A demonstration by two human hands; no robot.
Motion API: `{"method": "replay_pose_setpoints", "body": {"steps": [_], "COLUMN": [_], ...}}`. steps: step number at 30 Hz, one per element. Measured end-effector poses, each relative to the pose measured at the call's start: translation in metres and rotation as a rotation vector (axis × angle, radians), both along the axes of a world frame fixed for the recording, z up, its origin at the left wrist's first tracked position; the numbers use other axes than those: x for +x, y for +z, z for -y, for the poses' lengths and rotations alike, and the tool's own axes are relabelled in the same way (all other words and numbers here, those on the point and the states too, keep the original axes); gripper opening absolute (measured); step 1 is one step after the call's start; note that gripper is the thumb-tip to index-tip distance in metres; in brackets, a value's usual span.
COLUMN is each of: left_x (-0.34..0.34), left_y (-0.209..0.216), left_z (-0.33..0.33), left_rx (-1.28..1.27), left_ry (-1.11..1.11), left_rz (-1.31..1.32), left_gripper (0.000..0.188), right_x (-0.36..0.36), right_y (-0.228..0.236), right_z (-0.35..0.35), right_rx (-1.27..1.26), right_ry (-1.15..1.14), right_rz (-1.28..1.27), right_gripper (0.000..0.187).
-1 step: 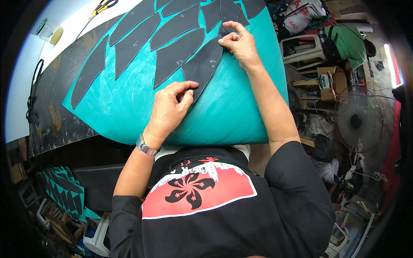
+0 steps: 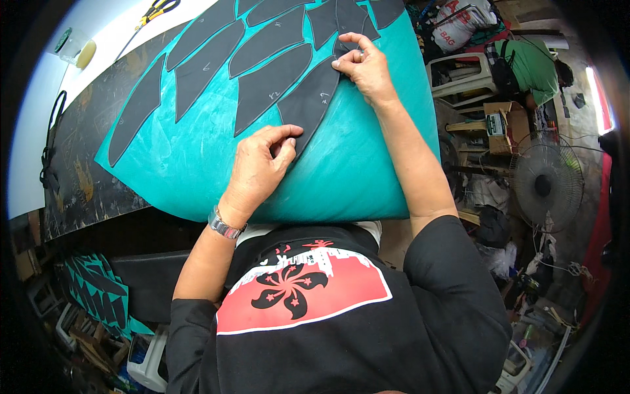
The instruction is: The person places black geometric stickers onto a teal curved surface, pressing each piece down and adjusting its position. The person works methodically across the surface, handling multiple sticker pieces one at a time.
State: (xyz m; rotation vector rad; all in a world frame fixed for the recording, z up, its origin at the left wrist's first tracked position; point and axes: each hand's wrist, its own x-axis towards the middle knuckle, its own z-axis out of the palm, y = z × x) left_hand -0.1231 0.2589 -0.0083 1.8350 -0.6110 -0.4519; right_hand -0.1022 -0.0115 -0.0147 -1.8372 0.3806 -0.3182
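A teal sheet [image 2: 367, 157] lies on the table in front of me, with several black leaf-shaped pieces [image 2: 269, 92] set on it in rows, pale marks on some. Nearest me is one long black leaf-shaped piece [image 2: 307, 98]. At its lower end, my left hand [image 2: 259, 157] is closed, thumb and forefinger pinching near the edge. My right hand [image 2: 367, 69] pinches its upper tip with thumb and forefinger, the forefinger arched above. The palm side of my left hand is hidden.
Yellow-and-black-handled scissors [image 2: 155, 12] and a clear jar [image 2: 65, 41] lie at the far left. On the right are a standing fan [image 2: 545, 180], a white plastic chair [image 2: 466, 75] and a person in green [image 2: 531, 69]. More teal sheets with black shapes [image 2: 98, 292] hang lower left.
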Motion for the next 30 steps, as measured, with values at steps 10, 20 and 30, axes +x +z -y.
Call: {"method": "replay_pose_setpoints", "body": {"steps": [10,20,30], "left_x": [0.001,0.0,0.004], "left_y": [0.0,0.001,0.018], "left_z": [0.006,0.007,-0.024], "left_rx": [-0.015,-0.002,0.061], "left_ry": [0.034,0.034,0.038], "left_rz": [0.114,0.134,0.188], "left_gripper": [0.017,0.017,0.017], "right_x": [0.011,-0.033,-0.076], "right_y": [-0.009,0.009,0.005], "right_z": [0.003,-0.009,-0.077], "right_rx": [-0.287,-0.84,-1.271], "right_ry": [-0.123,0.372,0.716], "right_rz": [0.054,0.038,-0.159], "right_gripper": [0.062,0.059,0.101]}}
